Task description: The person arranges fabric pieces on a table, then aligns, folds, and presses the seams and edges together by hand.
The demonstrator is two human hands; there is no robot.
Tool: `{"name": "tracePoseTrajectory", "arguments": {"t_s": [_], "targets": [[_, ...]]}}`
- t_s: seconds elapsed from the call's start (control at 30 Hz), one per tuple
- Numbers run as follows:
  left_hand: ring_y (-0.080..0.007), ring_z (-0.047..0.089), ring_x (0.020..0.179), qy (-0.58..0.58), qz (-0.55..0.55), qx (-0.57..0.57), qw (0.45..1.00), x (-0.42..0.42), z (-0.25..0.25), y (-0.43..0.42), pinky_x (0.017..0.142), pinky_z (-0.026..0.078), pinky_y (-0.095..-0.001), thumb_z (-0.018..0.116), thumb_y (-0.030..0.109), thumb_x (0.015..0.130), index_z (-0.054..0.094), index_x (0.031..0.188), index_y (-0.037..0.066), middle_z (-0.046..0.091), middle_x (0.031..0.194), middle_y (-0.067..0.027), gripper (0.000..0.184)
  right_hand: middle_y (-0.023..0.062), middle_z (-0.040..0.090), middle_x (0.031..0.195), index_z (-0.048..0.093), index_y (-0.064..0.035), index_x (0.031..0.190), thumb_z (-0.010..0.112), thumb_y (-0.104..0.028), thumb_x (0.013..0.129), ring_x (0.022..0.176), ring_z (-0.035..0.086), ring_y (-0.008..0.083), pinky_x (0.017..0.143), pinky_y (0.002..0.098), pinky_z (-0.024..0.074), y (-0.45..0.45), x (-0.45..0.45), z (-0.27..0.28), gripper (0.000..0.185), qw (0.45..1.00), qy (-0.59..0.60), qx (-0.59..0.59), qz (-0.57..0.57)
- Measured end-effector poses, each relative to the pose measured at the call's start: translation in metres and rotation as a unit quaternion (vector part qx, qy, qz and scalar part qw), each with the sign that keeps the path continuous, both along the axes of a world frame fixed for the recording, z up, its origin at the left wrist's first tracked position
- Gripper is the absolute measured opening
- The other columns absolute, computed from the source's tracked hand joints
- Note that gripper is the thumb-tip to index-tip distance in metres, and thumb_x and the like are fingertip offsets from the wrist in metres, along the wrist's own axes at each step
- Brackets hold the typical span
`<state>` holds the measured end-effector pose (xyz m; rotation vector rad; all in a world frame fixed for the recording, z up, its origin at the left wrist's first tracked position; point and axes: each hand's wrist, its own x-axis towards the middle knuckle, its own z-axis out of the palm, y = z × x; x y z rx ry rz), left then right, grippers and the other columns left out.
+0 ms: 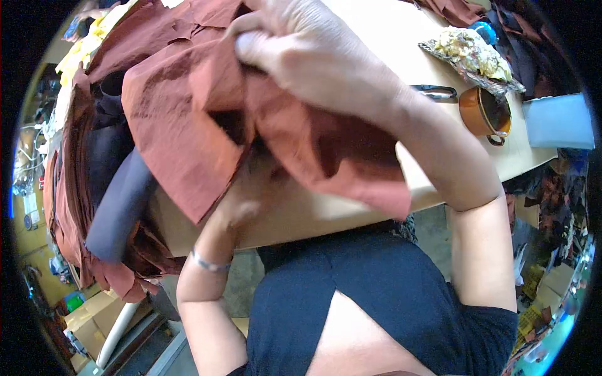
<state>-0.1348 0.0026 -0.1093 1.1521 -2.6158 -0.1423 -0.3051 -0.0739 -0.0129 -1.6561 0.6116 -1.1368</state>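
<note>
The rust cloth (182, 125) hides most of my left hand (241, 210); my blurred right hand (291, 50) is cropped at twelve o'clock; clutter (555, 288) toward four is indistinct.

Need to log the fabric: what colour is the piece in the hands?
Rusty reddish-brown cloth, plain, clearest in the head view.

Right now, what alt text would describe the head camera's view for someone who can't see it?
A person's right hand grips reddish-brown cloth over a pale worktable, with the left hand partly hidden behind it. An orange-brown cup sits on the table's right side; more brown fabric hangs at the left.
</note>
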Motion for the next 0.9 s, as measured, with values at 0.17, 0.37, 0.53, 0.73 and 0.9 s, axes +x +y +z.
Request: {"name": "tracePoseTrajectory", "arguments": {"t_s": [0.17,0.37,0.53,0.73,0.9], "targets": [[-0.0269,0.054,0.095,0.023,0.068,0.019,0.997,-0.022,-0.021,-0.03,0.086,0.041,-0.0373,0.054,0.015,0.082,0.058,0.101,0.001,0.058,0.1,-0.0168,0.025,0.0175,0.061,0.07,0.05,-0.0061,0.117,0.045,0.003,0.076,0.067,0.063,0.0281,0.065,0.0377,0.0485,0.032,0.038,-0.013,0.042,0.995,-0.067,-0.03,-0.06],[-0.0275,0.052,0.1,0.034,0.091,0.034,0.995,-0.014,-0.016,-0.035,0.09,0.038,-0.0371,0.054,0.016,0.083,0.057,0.105,0.0,0.056,0.105,-0.0178,0.027,0.0222,0.059,0.073,0.058,0.0012,0.086,0.046,-0.002,0.077,0.066,0.06,0.032,0.063,0.0396,0.0478,0.0,0.008,-0.026,0.015,0.977,0.06,-0.066,-0.195],[-0.0279,0.05,0.104,0.001,0.173,0.018,0.985,0.029,0.003,-0.03,0.093,0.035,-0.0369,0.055,0.017,0.083,0.056,0.108,0.0,0.054,0.11,-0.0187,0.03,0.015,0.062,0.074,0.046,-0.0074,0.118,0.045,-0.002,0.087,0.059,0.059,0.0233,0.061,0.0336,0.0479,-0.009,-0.047,-0.069,0.031,0.901,0.246,-0.172,-0.313],[-0.0285,0.048,0.109,-0.106,0.268,0.004,0.958,0.084,-0.013,-0.054,0.097,0.032,-0.0367,0.055,0.018,0.084,0.054,0.111,0.0,0.052,0.116,-0.0196,0.032,0.0168,0.063,0.089,0.039,-0.0177,0.133,0.05,0.004,0.072,0.077,0.062,0.0345,0.071,0.0427,0.0493,0.011,-0.033,-0.105,0.065,0.829,0.441,-0.198,-0.283],[-0.0289,0.046,0.113,-0.119,0.27,0.017,0.955,0.091,-0.026,-0.07,0.101,0.03,-0.0365,0.056,0.019,0.085,0.053,0.114,0.0,0.05,0.12,-0.0205,0.035,0.0121,0.063,0.093,0.033,-0.0166,0.137,0.052,0.002,0.071,0.087,0.059,0.0289,0.085,0.0386,0.0417,-0.003,-0.014,-0.097,0.071,0.812,0.35,-0.37,-0.285]]}}
